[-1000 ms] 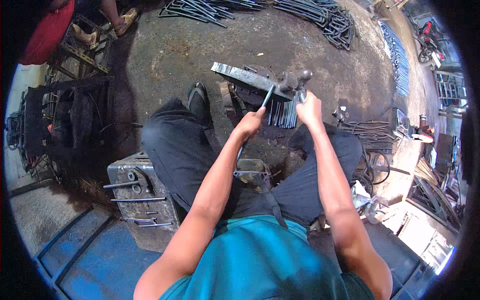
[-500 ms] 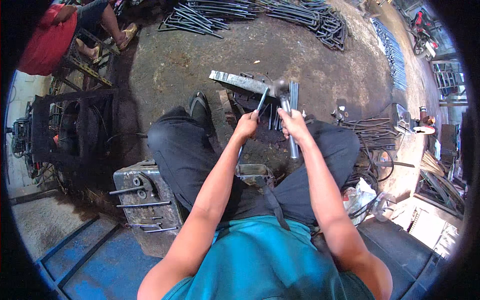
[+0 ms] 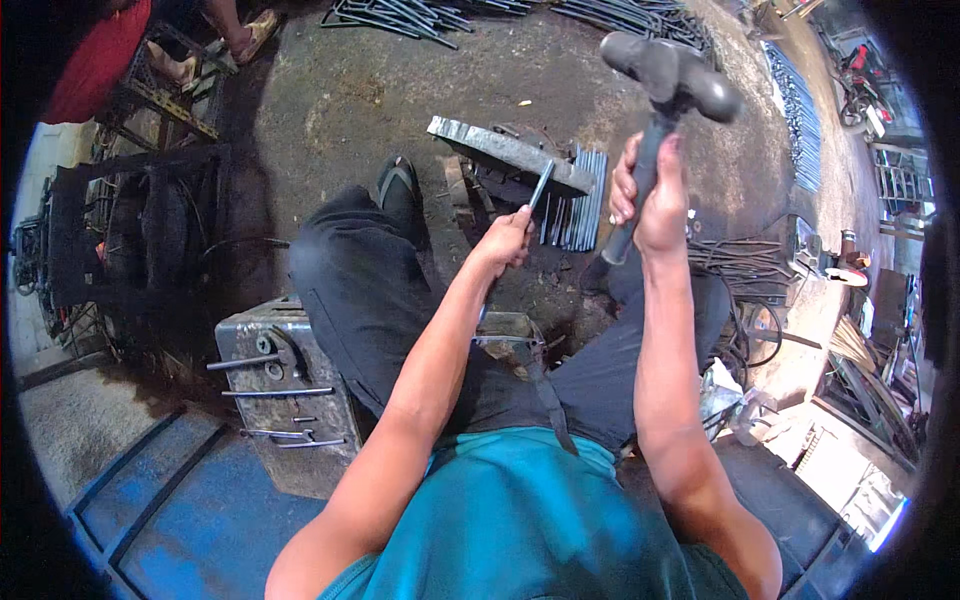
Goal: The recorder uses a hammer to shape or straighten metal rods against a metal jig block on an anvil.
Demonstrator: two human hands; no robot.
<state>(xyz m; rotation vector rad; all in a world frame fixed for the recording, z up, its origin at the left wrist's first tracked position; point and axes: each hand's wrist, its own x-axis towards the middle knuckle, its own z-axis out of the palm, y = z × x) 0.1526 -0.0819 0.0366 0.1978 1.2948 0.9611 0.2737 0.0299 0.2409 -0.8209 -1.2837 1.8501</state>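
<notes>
My right hand (image 3: pixel 652 200) is wrapped round the handle of a ball-peen hammer (image 3: pixel 672 75), raised high above my right knee with its head uppermost. My left hand (image 3: pixel 505 242) grips a thin metal rod (image 3: pixel 541 184), whose far tip rests at the right end of a thick steel bar (image 3: pixel 500 155). That bar has a bright, worn top edge and lies slantwise before my feet. Beside and under its right end lies a row of several straight metal rods (image 3: pixel 575 225). The lower end of the held rod is mostly hidden by my left hand and forearm.
Piles of bent rods (image 3: pixel 400 18) lie on the far floor. To my left stands a scuffed metal block (image 3: pixel 285 400) carrying rods and small tools. Dark machinery (image 3: pixel 140 230) is further left, near another person's leg (image 3: pixel 235 35). Cables and bars (image 3: pixel 740 270) lie at right.
The hammer has swung up and to the right from beside the bar's end to high above it. My left hand keeps the rod on the bar. The view has shifted slightly.
</notes>
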